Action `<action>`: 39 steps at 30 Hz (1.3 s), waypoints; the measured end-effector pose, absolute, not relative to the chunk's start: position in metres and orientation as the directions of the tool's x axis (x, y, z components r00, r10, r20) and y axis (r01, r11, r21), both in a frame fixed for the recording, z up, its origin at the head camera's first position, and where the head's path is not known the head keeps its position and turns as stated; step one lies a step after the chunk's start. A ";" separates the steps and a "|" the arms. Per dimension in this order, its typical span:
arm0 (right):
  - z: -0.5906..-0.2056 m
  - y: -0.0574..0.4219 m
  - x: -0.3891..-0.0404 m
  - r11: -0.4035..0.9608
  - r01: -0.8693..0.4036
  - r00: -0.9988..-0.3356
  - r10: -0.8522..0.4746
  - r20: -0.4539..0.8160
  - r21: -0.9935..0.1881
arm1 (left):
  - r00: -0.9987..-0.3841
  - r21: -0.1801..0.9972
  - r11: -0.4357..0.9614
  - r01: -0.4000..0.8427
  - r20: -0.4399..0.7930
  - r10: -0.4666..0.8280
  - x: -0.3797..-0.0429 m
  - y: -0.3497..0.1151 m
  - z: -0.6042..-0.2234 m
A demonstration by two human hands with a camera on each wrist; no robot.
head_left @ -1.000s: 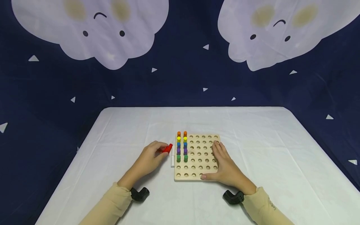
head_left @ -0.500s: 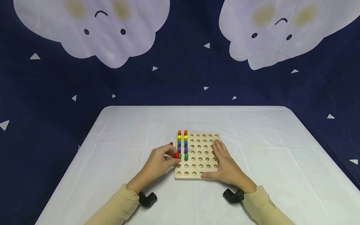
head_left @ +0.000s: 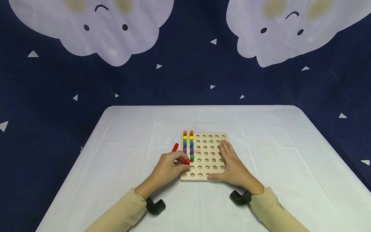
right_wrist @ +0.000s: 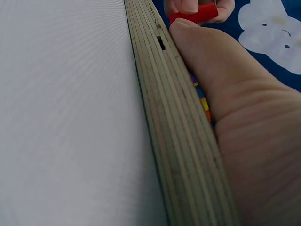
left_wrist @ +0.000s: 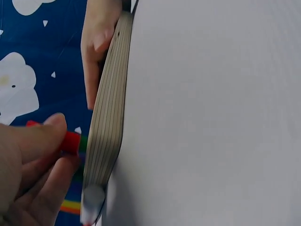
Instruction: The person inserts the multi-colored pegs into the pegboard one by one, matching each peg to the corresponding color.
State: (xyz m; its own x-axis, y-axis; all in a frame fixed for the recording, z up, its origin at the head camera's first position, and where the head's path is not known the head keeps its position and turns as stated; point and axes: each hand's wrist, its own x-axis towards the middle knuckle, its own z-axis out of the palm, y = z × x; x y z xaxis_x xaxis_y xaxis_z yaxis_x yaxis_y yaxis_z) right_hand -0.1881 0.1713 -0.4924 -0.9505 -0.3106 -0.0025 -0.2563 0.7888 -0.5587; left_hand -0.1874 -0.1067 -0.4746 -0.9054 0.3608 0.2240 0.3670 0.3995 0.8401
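My left hand (head_left: 169, 167) pinches a red peg (head_left: 187, 161) between thumb and fingers, over the lower left part of a wooden pegboard (head_left: 203, 175). The left wrist view shows this red peg (left_wrist: 71, 143) sideways, overlapping a green one behind it. Two columns of pegs stand at the board's left side: orange, yellow, blue, purple and green (head_left: 192, 158) from far to near. The left column's green peg is hidden by the hand. My right hand (head_left: 234, 167) rests on the board's right side, fingers straight and thumb (right_wrist: 202, 47) along the near edge.
Another red peg (head_left: 175, 147) lies on the white tablecloth (head_left: 130, 135) left of the board. A white peg (left_wrist: 94, 195) shows beside the board's edge in the left wrist view. Behind the table hangs a dark blue cloth (head_left: 185, 87) with clouds.
My left hand has moved right from beside the board to over its left columns, carrying one red peg. Another red peg now lies left of the board. The right hand keeps its place.
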 end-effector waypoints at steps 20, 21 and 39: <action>-0.491 0.172 -0.187 0.788 -0.256 -0.950 -0.311 -0.002 -0.560 | -0.857 0.686 0.523 0.506 0.334 0.392 -0.184 -0.090 -0.475; -0.492 0.172 -0.187 0.788 -0.257 -0.950 -0.311 -0.002 -0.559 | -0.851 0.674 0.529 0.516 0.338 0.401 -0.184 -0.090 -0.476; -0.492 0.171 -0.188 0.791 -0.264 -0.949 -0.315 0.002 -0.551 | -0.851 0.644 0.562 0.519 0.323 0.415 -0.188 -0.093 -0.472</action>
